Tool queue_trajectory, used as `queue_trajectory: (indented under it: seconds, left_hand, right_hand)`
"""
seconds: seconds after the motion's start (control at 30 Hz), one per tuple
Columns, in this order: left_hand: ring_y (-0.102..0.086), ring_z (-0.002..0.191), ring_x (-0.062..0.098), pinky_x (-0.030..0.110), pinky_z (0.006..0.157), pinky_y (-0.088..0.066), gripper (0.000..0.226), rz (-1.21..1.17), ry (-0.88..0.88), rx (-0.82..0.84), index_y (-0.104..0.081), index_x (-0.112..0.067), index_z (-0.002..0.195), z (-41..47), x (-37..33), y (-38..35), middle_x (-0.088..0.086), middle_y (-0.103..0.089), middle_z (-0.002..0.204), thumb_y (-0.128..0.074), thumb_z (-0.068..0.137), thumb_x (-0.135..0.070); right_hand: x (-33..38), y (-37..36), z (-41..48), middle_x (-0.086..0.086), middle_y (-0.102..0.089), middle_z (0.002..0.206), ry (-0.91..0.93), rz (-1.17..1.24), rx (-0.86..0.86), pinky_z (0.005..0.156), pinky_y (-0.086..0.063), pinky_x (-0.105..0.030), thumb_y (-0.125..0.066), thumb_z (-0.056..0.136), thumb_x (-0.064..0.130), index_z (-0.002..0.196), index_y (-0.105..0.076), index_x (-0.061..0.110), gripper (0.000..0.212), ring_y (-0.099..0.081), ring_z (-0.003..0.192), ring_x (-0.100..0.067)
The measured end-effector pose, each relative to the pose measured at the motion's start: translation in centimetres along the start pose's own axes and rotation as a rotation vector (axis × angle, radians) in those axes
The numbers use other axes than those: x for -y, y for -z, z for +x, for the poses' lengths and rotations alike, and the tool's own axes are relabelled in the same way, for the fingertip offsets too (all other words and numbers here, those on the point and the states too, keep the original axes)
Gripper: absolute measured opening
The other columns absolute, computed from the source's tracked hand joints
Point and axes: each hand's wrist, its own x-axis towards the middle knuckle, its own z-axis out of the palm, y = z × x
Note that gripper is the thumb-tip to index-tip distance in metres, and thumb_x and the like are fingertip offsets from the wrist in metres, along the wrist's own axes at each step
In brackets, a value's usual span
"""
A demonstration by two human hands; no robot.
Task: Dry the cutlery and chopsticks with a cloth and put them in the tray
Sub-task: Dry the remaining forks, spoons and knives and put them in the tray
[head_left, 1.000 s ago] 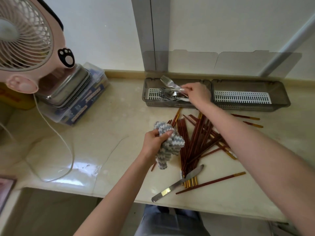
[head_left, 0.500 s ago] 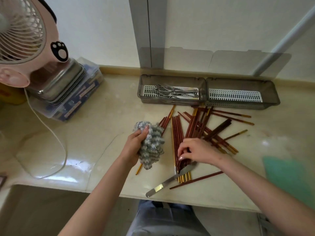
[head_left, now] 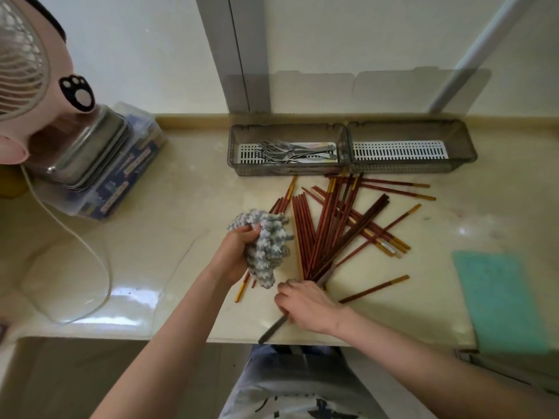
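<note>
My left hand [head_left: 234,252] grips a bunched grey-and-white cloth [head_left: 266,246] just above the counter. My right hand [head_left: 305,306] grips a metal table knife [head_left: 272,329] near the counter's front edge; the knife's lower end pokes out below the hand and its other end [head_left: 328,275] runs up under the chopsticks. Several reddish-brown chopsticks [head_left: 329,225] lie scattered in a heap in the middle of the counter. The grey two-compartment tray [head_left: 348,128] stands at the back wall. Several forks [head_left: 290,152] lie in its left compartment; the right compartment [head_left: 399,151] shows only its white grid.
A pink fan [head_left: 27,74] stands at the far left, its white cord [head_left: 87,252] looping over the counter. Metal trays stacked on a plastic box [head_left: 99,164] sit beside it. A green cloth [head_left: 499,300] lies at the right front edge.
My right hand left the tray after laying a fork there, came back to the front of the counter and took hold of the knife. The left hand kept holding the cloth.
</note>
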Motion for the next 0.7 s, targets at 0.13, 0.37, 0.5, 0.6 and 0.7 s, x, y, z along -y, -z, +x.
queue_trajectory:
  seconds: [0.13,0.37,0.5,0.6,0.7]
  left_hand:
    - [-0.066,0.087,0.024,0.038,0.084,-0.05,0.028,-0.1,0.093,0.066,-0.063,-0.006,0.102,0.0,-0.5,1.4,0.011,-0.07,0.096,-0.038,0.089,-0.004]
    - [-0.071,0.081,0.028,0.037,0.067,-0.058,0.046,-0.232,0.153,0.132,-0.07,-0.001,0.098,0.6,-0.4,1.6,0.017,-0.072,0.093,-0.083,0.057,-0.018]
    - [-0.071,0.077,0.027,0.038,0.06,-0.059,0.028,-0.34,0.218,0.128,-0.075,-0.001,0.084,1.6,0.4,0.7,0.017,-0.072,0.09,-0.073,0.071,-0.027]
    - [-0.071,0.075,0.025,0.037,0.064,-0.059,0.031,-0.46,0.188,0.075,-0.073,-0.004,0.086,2.3,0.6,0.1,0.014,-0.071,0.091,-0.055,0.078,-0.028]
    - [-0.07,0.07,0.022,0.034,0.065,-0.058,0.032,-0.527,0.158,0.06,-0.069,-0.005,0.09,2.6,0.5,-0.4,0.011,-0.071,0.086,-0.06,0.07,-0.029]
  right_hand:
    - [-0.9,4.0,-0.8,0.008,-0.065,0.085,-0.098,0.425,0.021,0.075,-0.045,-0.03,-0.067,0.081,0.013,0.083,-0.064,0.019,0.008,-0.056,0.079,-0.01]
    - [-4.0,12.7,-3.8,-0.006,-0.063,0.08,-0.167,1.358,-0.893,0.062,-0.052,-0.023,-0.058,0.087,0.003,0.089,-0.059,0.01,0.008,-0.059,0.068,-0.019]
    - [-4.6,12.0,-2.6,-0.012,-0.065,0.083,-0.168,1.491,-1.21,0.067,-0.055,-0.033,-0.043,0.091,0.003,0.09,-0.056,0.007,0.013,-0.063,0.072,-0.025]
    - [-3.8,10.7,-2.0,-0.018,-0.064,0.085,-0.165,1.578,-1.281,0.068,-0.056,-0.035,-0.041,0.086,0.004,0.089,-0.056,0.002,0.015,-0.064,0.072,-0.028]
    - [-2.7,9.8,-1.9,-0.021,-0.061,0.095,-0.127,1.513,-1.35,0.074,-0.056,-0.036,-0.041,0.086,0.0,0.09,-0.056,0.001,0.016,-0.064,0.081,-0.032]
